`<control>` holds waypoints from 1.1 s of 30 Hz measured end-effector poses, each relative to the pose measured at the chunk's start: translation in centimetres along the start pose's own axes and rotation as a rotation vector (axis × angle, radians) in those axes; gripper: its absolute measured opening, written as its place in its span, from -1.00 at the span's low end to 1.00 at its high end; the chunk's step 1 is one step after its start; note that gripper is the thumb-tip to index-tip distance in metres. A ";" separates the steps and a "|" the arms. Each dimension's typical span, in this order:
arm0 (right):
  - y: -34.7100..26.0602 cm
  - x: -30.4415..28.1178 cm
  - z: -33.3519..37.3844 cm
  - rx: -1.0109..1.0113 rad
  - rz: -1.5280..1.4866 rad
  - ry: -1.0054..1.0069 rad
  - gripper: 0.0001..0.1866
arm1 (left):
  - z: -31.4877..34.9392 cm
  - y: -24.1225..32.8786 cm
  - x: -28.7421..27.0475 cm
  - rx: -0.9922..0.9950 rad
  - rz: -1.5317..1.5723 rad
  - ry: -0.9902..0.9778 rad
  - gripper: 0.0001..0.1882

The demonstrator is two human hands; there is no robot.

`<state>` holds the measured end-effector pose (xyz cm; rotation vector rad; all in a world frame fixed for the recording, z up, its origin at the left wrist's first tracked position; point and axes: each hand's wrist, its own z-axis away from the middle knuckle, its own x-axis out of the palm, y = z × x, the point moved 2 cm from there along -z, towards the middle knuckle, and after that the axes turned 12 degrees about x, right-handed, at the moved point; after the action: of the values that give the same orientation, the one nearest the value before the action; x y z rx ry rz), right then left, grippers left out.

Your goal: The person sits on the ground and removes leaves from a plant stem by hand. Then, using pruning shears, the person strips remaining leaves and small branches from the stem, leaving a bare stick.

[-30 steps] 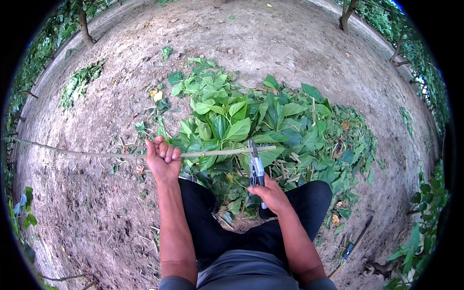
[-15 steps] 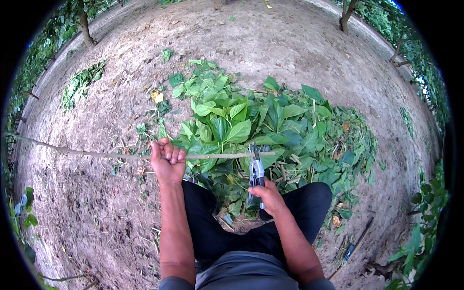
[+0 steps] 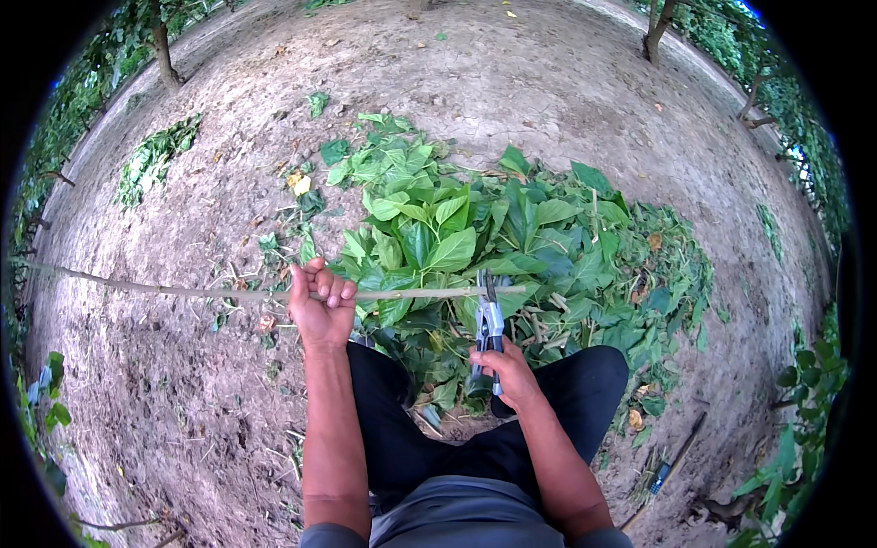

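**Two hands on a bare stick, over a pile of leaves**

The left hand (image 3: 320, 301) is closed around a long thin stick (image 3: 183, 292), with the fingers curled over the top of it. The stick lies almost level across the picture. It goes from the far left side, passes through the fist, and ends just beside the blades of the pruning shears (image 3: 489, 320). The part that shows is stripped, with no leaves on it.

The right hand (image 3: 507, 370) is wrapped tight around the handles of the pruning shears. The tool points upward, away from the body, and its grey blades reach the right end of the stick. Whether the blades are already biting the wood or only touching it, I cannot tell.

Behind both hands there is a big pile of green leaves (image 3: 512, 228) on the bare earth (image 3: 566, 100). The person sits on the ground in dark trousers (image 3: 585, 393), and the knees are near the front edge of the pile. A smaller heap of leaves (image 3: 151, 160) lies well apart at the upper left. Thin tree trunks (image 3: 658, 27) stand at the far edge of the ground.
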<state>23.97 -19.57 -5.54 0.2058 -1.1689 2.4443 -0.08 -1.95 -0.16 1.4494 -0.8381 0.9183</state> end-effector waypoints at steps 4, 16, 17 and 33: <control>0.2 -0.1 0.0 0.057 -0.012 0.044 -0.75 | -0.2 -0.2 -0.5 -0.033 -0.027 -0.012 -0.63; -2.3 -4.5 0.8 -0.074 -0.003 0.126 -0.74 | -0.8 1.2 -2.3 0.100 0.060 0.204 -0.65; -2.4 -4.9 0.9 -0.071 -0.015 0.144 -0.74 | -0.9 1.3 -2.3 0.102 0.050 0.227 -0.66; -3.6 -8.2 1.1 -0.100 0.454 0.389 -0.73 | -1.1 1.3 -2.4 0.174 -0.070 0.288 -0.57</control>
<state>32.89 -20.93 -4.87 -0.6014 -1.2526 2.6182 -2.36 -0.93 -1.74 1.4407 -0.5018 1.1365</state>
